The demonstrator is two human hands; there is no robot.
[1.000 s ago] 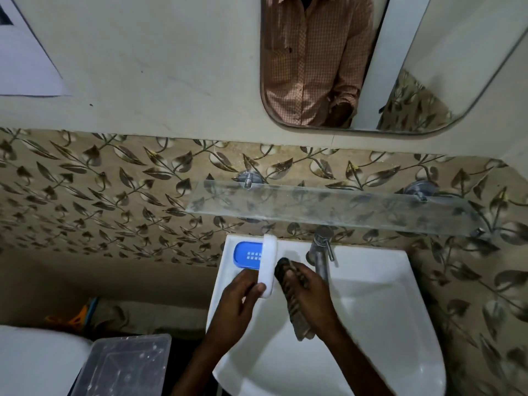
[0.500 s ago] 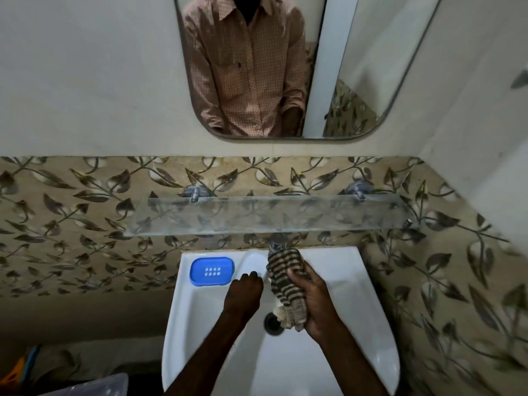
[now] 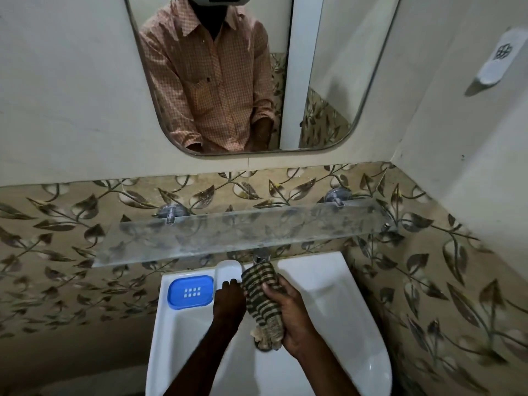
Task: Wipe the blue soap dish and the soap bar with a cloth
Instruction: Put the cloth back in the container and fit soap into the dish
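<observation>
The blue soap dish (image 3: 190, 291) lies empty on the left back ledge of the white sink (image 3: 337, 304). My left hand (image 3: 229, 302) grips the white soap bar (image 3: 227, 271), holding it upright just right of the dish. My right hand (image 3: 288, 312) holds a dark striped cloth (image 3: 263, 298) bunched in its fingers. The cloth's upper end lies against the right side of the soap bar. Its lower end hangs over the basin and hides most of the drain.
A tap (image 3: 261, 254) stands behind the cloth at the sink's back. A glass shelf (image 3: 243, 232) juts out above the sink. A mirror (image 3: 243, 72) hangs on the wall. A white holder (image 3: 498, 61) is fixed to the right wall.
The camera has tilted up and turned right, so the sink sits lower in view. The soap bar shows above my left hand again, with the cloth still against it.
</observation>
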